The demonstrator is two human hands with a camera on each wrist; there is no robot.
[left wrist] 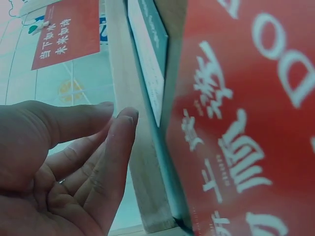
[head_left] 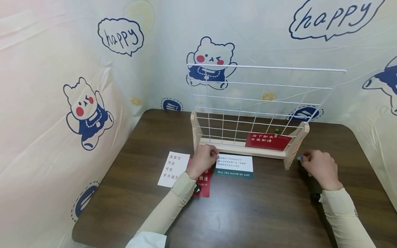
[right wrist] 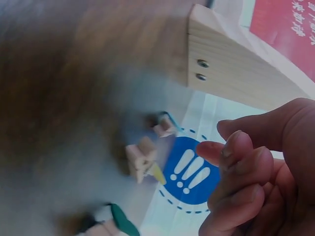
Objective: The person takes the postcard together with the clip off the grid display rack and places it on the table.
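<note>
My left hand hovers by the left edge of a white-and-teal card. In the left wrist view its thumb and index fingertips almost meet, with nothing between them. Partly under that forearm lies a red card, beside a white card. My right hand is right of the rack, fingers loosely bent and holding nothing in the right wrist view. Small wooden clothespins lie near it: one with blue, one with yellow, one with a green leaf.
A white wire grid rack with a wooden base stands at the back of the brown table. Another red card hangs low on the grid under a green clothespin. A patterned curtain surrounds the table.
</note>
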